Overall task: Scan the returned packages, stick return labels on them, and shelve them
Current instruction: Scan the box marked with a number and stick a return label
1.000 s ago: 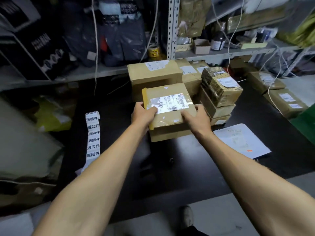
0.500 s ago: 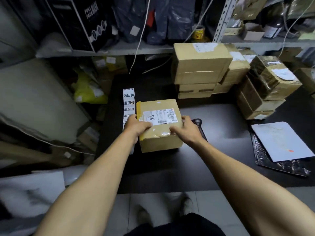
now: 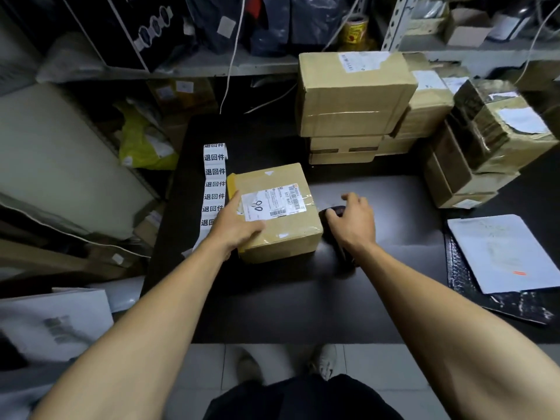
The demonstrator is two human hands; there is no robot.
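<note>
A small brown cardboard package [image 3: 285, 234] with a white shipping label on top lies on the black table [image 3: 303, 298]. My left hand [image 3: 235, 227] rests on its near left corner, thumb lying on the top face. My right hand [image 3: 353, 224] is off the package, fingers spread over a black handheld scanner [image 3: 335, 212] that lies on the table just right of it. A strip of white return labels [image 3: 214, 189] with black characters runs along the package's left side.
More taped cardboard boxes are stacked behind [image 3: 354, 95] and to the right [image 3: 491, 140]. A white mailer [image 3: 503, 253] on a black bag lies at the table's right. A metal shelf [image 3: 212, 66] with bags and a tape roll [image 3: 354, 28] runs along the back.
The package has been carried from the stack and set down beside the label strip. My right hand has let go of it and moved right onto the scanner; my left hand stays on it.
</note>
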